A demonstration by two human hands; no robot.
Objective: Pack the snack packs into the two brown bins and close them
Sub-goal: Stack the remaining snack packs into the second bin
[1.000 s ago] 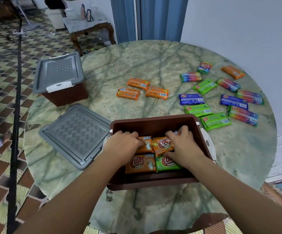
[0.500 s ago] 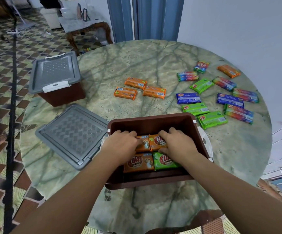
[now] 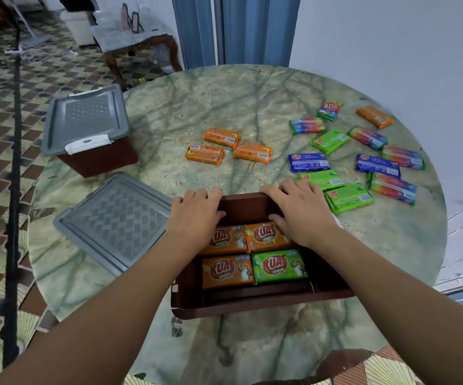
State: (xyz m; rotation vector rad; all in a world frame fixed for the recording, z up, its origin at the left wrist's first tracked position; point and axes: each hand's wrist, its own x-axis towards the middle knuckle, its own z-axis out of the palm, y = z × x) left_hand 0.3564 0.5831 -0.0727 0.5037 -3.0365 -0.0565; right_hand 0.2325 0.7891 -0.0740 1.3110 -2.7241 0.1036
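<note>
Head view: both hands, left (image 3: 197, 215) and right (image 3: 302, 212), fingers curled over the open bin's (image 3: 252, 308) far rim; loose packs (image 3: 252, 152) seemingly come next.

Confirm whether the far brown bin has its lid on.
Yes, the far brown bin at the table's left edge carries its grey lid, while a second grey lid lies loose beside the open bin.
</note>
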